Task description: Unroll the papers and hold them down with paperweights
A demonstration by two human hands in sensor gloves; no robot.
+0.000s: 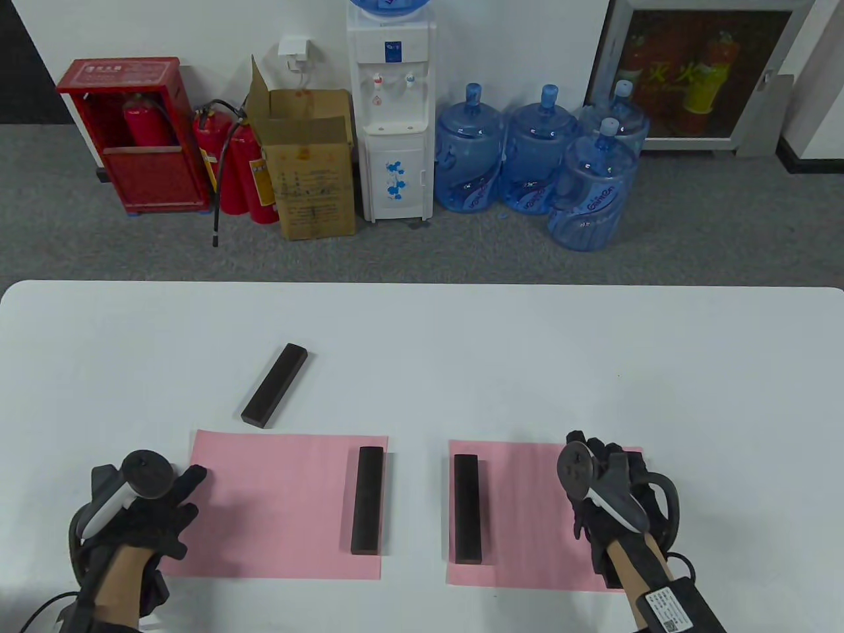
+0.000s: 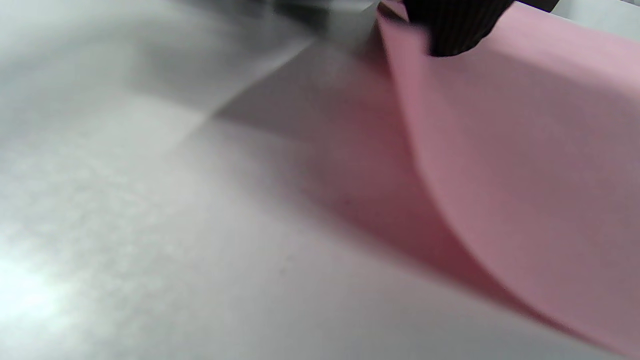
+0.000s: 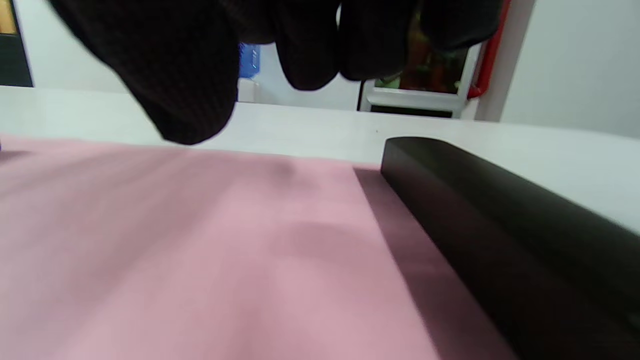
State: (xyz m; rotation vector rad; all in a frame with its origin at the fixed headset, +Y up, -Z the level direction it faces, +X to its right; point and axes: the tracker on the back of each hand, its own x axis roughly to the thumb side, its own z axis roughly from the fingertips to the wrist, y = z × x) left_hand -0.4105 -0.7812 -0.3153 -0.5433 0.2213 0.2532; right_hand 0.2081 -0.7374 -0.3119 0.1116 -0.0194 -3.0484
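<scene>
Two pink papers lie flat near the table's front edge. The left paper [image 1: 277, 504] has a dark paperweight [image 1: 367, 499] on its right edge. My left hand [image 1: 155, 504] rests on its left edge; in the left wrist view a fingertip [image 2: 450, 30] touches the paper [image 2: 525, 150], whose edge curls up. The right paper [image 1: 527, 514] has a paperweight [image 1: 467, 508] on its left edge. My right hand [image 1: 603, 484] hovers over its right edge, fingers [image 3: 190, 75] loose above the paper [image 3: 200, 240], beside another paperweight [image 3: 500, 225] lying there. A spare paperweight [image 1: 275, 384] lies on the table.
The white table [image 1: 527, 356] stretches behind the papers. Beyond its far edge the floor holds a water dispenser [image 1: 392, 112], blue water jugs [image 1: 534, 151], a cardboard box [image 1: 310, 165] and red fire extinguishers [image 1: 231, 165].
</scene>
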